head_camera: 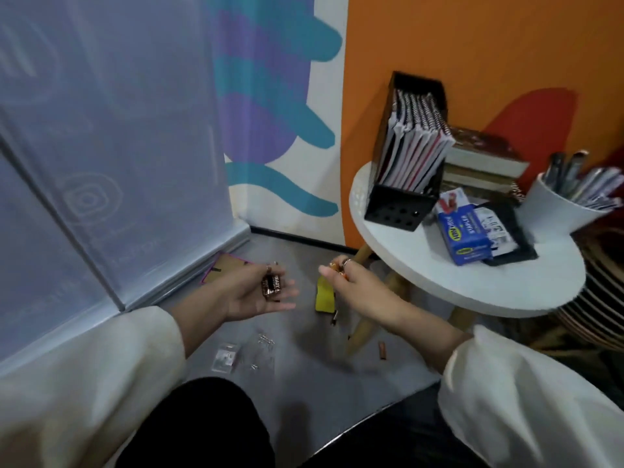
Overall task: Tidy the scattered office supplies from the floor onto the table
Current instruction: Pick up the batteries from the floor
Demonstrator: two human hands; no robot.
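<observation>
Above the grey floor, just left of the round white counter (439, 275), the batteries (271, 284) lie in the upturned palm of the left hand (260, 292), whose fingers are loosely spread and only slightly cupped, carrying rather than clasping them. The right hand (351, 278) hangs closer to the counter's near edge, thumb and fingertips pinched on something small and orange-brown; blur keeps me from saying what it is, though another battery seems likely.

To do this step well, I would drop that piece into the left palm, curl the left fingers enough to stop rolling, then carry the lot up to a bare patch of counter in front of the blue stapler box (467, 236).

Both forearms reach forward and down from cream sleeves, wrists level, left palm up, right palm turned inward.

Left of the counter's legs a yellow item (325, 294) sits on the floor; nearer the person lie one loose battery (383, 350) and clear packets of pins (233, 354), not yet collected.
</observation>
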